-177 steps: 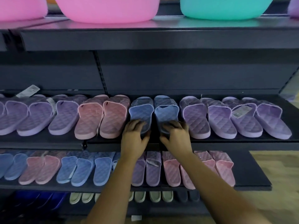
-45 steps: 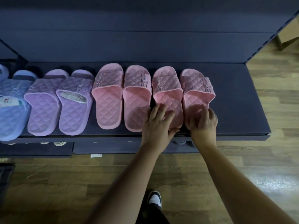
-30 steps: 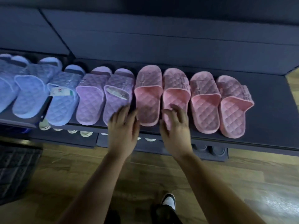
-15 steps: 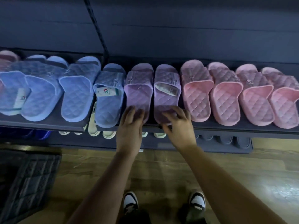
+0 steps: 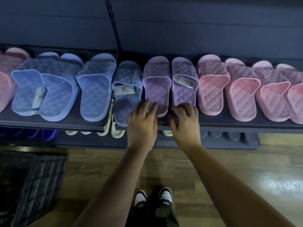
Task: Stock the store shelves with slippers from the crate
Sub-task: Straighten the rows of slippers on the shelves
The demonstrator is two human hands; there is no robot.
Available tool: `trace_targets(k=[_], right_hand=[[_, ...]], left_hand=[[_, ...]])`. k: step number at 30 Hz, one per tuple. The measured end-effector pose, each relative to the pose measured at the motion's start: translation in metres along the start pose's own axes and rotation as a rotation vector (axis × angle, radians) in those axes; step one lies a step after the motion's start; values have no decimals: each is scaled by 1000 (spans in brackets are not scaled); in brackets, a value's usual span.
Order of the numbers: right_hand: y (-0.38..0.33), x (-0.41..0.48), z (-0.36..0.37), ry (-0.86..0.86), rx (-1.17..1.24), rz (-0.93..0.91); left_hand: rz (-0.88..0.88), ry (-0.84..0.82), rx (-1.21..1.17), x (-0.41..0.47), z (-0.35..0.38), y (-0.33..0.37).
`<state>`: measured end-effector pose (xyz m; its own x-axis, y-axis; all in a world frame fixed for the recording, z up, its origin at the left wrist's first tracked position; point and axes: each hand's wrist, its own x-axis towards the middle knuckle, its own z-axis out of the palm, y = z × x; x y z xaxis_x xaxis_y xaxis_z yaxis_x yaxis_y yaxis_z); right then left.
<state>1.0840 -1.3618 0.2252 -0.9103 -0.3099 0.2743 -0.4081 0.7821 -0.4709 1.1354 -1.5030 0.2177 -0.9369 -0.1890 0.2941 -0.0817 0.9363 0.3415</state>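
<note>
1. Two purple slippers [image 5: 156, 86] side by side at mid shelf [image 5: 54, 124].
2. Five blue slippers [image 5: 96, 89] left of those, two of them overlapping.
3. Four pink slippers [image 5: 211, 86] to the right, the last cut by the frame edge; one more pink slipper [image 5: 6, 79] at far left, partly out of view.
4. Two paper tags [image 5: 125, 90] on blue slippers, one barcode label [image 5: 185, 81] on a purple one.
5. Two hands [image 5: 142, 123], two sneakers [image 5: 141, 198], one dark crate [image 5: 32, 185].
6. Lower shelf pairs too hidden to count.
</note>
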Motion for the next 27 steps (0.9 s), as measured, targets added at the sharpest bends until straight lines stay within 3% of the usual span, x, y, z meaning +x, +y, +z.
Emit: trace_targets(k=[4, 8, 12, 17, 27], right_hand=[[-46, -12, 19, -185, 190, -82], [-77, -17, 49, -313, 148, -110], [-98, -8, 67, -240, 93, 14], [-115, -3, 78, -144, 56, 63], [-124, -4, 94, -105, 17, 108]], left_hand=[[-167, 33, 116, -10, -31, -38], [-265, 2, 208, -23, -50, -89], [-218, -27, 117, -22, -61, -130], [-9, 43, 67, -18, -57, -155], [-35, 0, 124, -7, -53, -157]])
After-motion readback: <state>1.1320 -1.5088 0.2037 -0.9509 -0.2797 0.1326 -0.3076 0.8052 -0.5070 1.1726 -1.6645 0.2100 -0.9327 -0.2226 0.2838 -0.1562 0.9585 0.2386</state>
